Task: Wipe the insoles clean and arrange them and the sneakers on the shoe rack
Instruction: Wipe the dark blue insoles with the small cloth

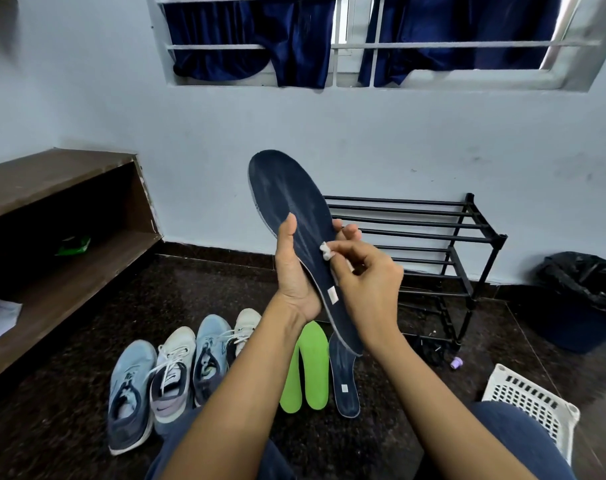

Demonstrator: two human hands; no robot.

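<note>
A brown wooden shelf [52, 174] stands on my left, with a green packet [73, 244] deep inside it. Above me, navy curtains [294, 36] hang behind a white window grille [433, 46]. To my right, a black-lined bin [578, 299], a white basket [533, 403] and a small purple cap [456, 362] sit on the dark floor [87, 341].

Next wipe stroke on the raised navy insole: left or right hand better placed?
Right. The right hand pinches the white wipe against the middle of the navy insole. The left hand grips that insole along its edge and holds it up, so it is occupied as the support.
</note>
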